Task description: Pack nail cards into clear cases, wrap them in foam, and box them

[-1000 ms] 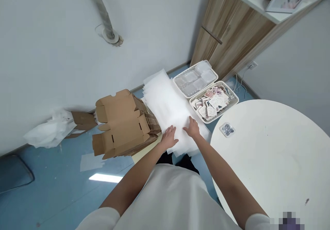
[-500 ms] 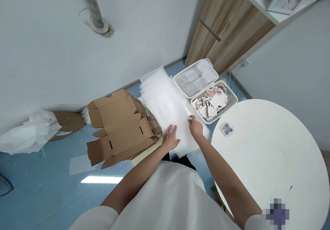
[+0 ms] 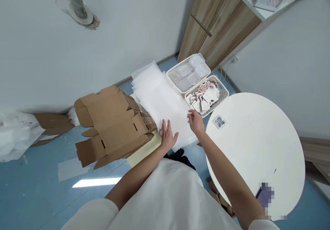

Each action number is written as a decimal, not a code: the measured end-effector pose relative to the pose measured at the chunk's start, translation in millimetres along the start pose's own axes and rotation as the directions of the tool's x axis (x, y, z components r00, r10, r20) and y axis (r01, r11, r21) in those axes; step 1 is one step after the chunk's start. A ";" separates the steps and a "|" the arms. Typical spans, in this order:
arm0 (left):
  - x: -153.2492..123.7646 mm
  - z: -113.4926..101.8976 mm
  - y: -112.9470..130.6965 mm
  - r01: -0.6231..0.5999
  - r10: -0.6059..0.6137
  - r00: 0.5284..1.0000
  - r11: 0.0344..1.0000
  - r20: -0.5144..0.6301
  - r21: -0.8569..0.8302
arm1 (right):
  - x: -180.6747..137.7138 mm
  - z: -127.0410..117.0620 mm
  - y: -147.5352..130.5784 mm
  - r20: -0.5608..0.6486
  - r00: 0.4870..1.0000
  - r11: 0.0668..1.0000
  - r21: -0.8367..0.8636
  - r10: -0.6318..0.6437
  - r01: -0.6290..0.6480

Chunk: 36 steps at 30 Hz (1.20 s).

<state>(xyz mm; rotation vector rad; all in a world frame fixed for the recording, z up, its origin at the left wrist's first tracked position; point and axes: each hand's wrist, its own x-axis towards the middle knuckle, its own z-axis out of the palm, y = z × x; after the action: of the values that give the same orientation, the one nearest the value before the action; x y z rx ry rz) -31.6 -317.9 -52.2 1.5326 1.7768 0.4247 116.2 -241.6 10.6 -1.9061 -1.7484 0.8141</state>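
Observation:
A stack of thin, translucent white sheets (image 3: 160, 92) lies fanned out in front of me, with their far corners staggered. My left hand (image 3: 168, 137) rests on the near left part of the stack, fingers spread and thumb out to the side. At the right edge of the sheets, my right hand (image 3: 196, 123) has its fingers curled in a pinch around the sheet's margin. Exactly how much of the sheet sits between the fingertips is too small to see.
Left of the sheets is a stack of flattened brown cardboard boxes (image 3: 110, 116). Beyond stand a basket of clear plastic cases (image 3: 169, 75) and a basket of printed cards (image 3: 227, 93). A round white table (image 3: 247, 144) at right bears a small clear box (image 3: 219, 122).
The view has shifted, moving the scene leftward in the picture. My right hand has moved outward along the sheets' right edge. My left hand's fingers are more spread and slightly raised.

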 end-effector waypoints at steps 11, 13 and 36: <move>1.4 32.7 44.7 0.044 -0.028 0.999 0.842 0.038 -0.537 | -66.0 -74.4 43.5 -0.279 0.936 0.929 0.354 0.214 -0.107; -1.4 44.8 60.4 0.027 0.042 0.993 0.829 0.110 -0.558 | -89.7 -89.8 61.6 -0.331 0.886 0.890 0.425 0.324 -0.167; -100.9 213.8 172.0 -0.619 0.497 0.740 0.767 0.453 0.170 | -324.9 -123.8 281.4 -0.313 0.762 0.781 -0.087 0.567 -0.618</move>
<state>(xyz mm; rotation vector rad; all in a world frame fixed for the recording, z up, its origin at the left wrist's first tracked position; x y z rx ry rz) 242.6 -419.2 -48.9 2.2212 1.0707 0.1036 396.4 -586.4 -41.1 -2.6206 -1.0722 0.5516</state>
